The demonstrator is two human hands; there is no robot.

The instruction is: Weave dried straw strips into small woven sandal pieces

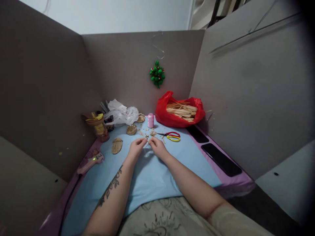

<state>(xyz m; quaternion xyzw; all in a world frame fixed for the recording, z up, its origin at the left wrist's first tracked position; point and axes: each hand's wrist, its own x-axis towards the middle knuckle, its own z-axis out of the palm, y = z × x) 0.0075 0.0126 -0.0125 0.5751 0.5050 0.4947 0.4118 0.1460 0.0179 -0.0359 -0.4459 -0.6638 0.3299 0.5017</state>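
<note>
Straw strand, thin and pale, sits just below the middle of the frame, between the two hands. The left hand has its thumb and fingers pinched together on one end; the right hand pinches it just beside, only a small gap apart. The strand is too thin to make out its full shape. Both forearms reach up from the bottom of the frame, over a blue cloth spread on a purple table cover.

Right above the fingers lie straw scraps, with scissors just to the right, their handles red and yellow. A pink spool stands upright behind the scraps. Left of it are a small round basket and, lower, a flat oval woven piece.

Further left, a pink glue gun shows a green light. A white plastic bag lies at the back. Right of centre, a red bag gapes over dry stalks; two black phones, one smaller and one larger, lie below it.
</note>
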